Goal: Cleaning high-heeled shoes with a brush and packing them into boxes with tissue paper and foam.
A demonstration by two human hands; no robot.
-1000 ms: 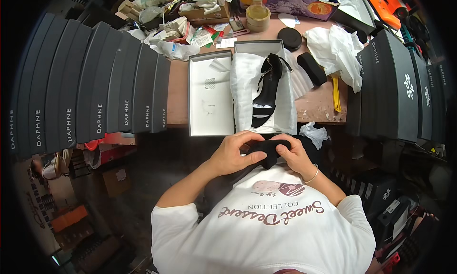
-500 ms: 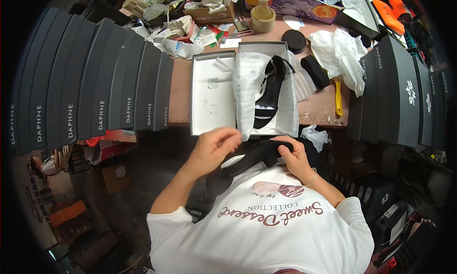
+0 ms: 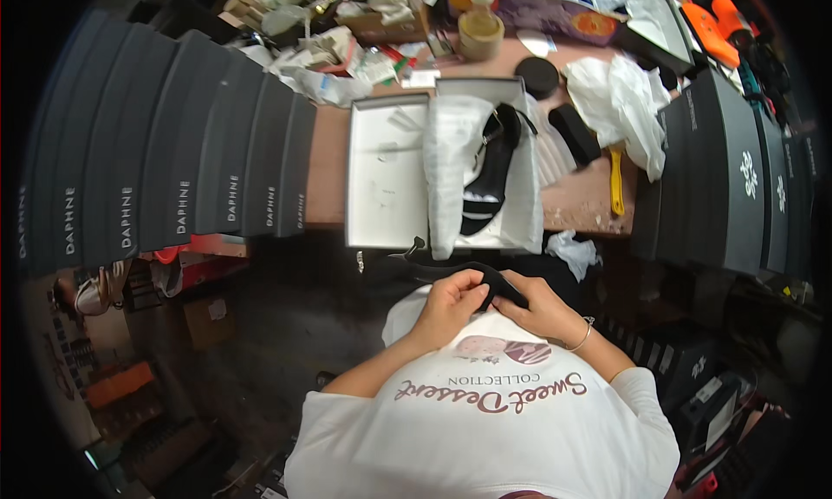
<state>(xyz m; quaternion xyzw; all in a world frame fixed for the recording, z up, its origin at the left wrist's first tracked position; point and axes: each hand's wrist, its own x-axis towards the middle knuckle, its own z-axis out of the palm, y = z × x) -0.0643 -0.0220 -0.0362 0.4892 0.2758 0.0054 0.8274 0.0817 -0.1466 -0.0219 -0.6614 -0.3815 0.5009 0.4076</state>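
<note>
A black sandal [image 3: 497,286] is held close against my shirt, below the box's front edge. My left hand [image 3: 452,307] pinches it from the left with bent fingers. From the other side my right hand [image 3: 544,308] grips it, thumb toward the left hand. A thin strap with a small dark end [image 3: 417,244] sticks up left of the sandal, and a short silvery chain piece [image 3: 360,262] hangs further left. Another black sandal [image 3: 490,174] lies on white tissue paper [image 3: 447,174] inside the opened grey shoebox [image 3: 481,87], its lid [image 3: 388,174] side by side with it.
Dark shoeboxes [image 3: 165,152] stand in a row at left; more [image 3: 711,170] stand at right. On the table are a yellow-handled tool [image 3: 616,183], a black block [image 3: 574,135], a round black lid [image 3: 536,77], crumpled white paper [image 3: 615,109] and a bottle [image 3: 480,31] at the back.
My left hand has come down and right onto the held sandal. That sandal has turned and sits closer to my body, with its strap and chain piece now showing at left.
</note>
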